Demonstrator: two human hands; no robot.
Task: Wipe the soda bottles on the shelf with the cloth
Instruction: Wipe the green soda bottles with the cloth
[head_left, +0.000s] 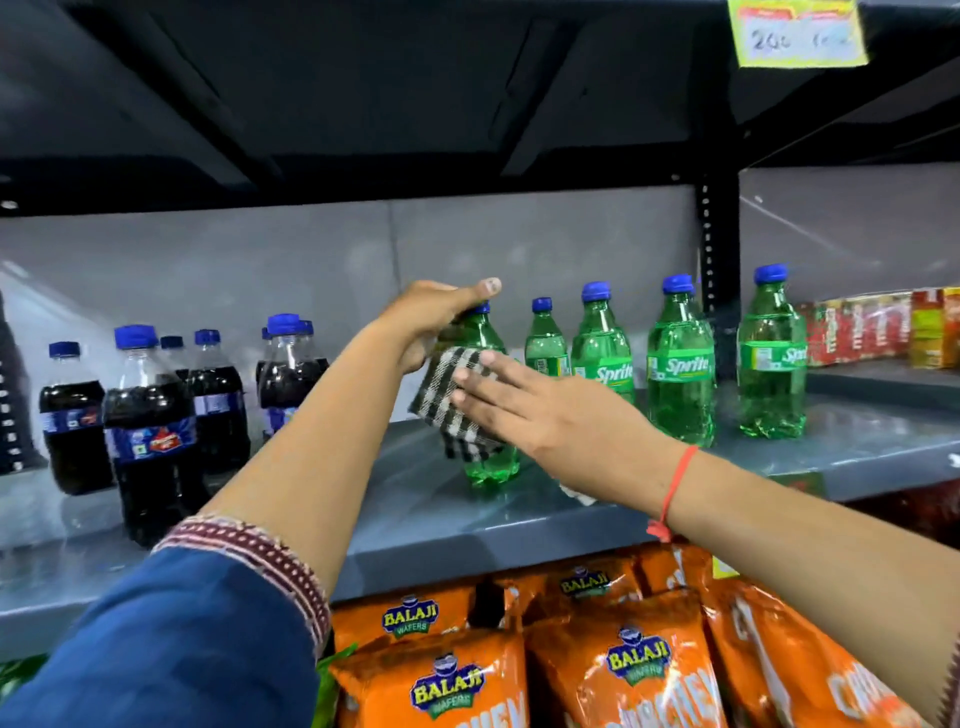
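A green soda bottle (488, 467) with a blue cap stands on the grey shelf (415, 519), a little in front of the row. My left hand (431, 317) grips its neck and shoulder from the left. My right hand (524, 410) presses a black-and-white checked cloth (457, 395) flat against the bottle's middle, fingers stretched out. More green Sprite bottles (680, 364) stand upright to the right. Dark cola bottles (150, 426) with blue caps stand in a group at the left.
Orange wafer bags (623, 670) fill the shelf below. Red and yellow packets (878, 332) are stacked at the far right, past a black upright post (719, 249). A dark shelf hangs overhead with a yellow price tag (800, 31).
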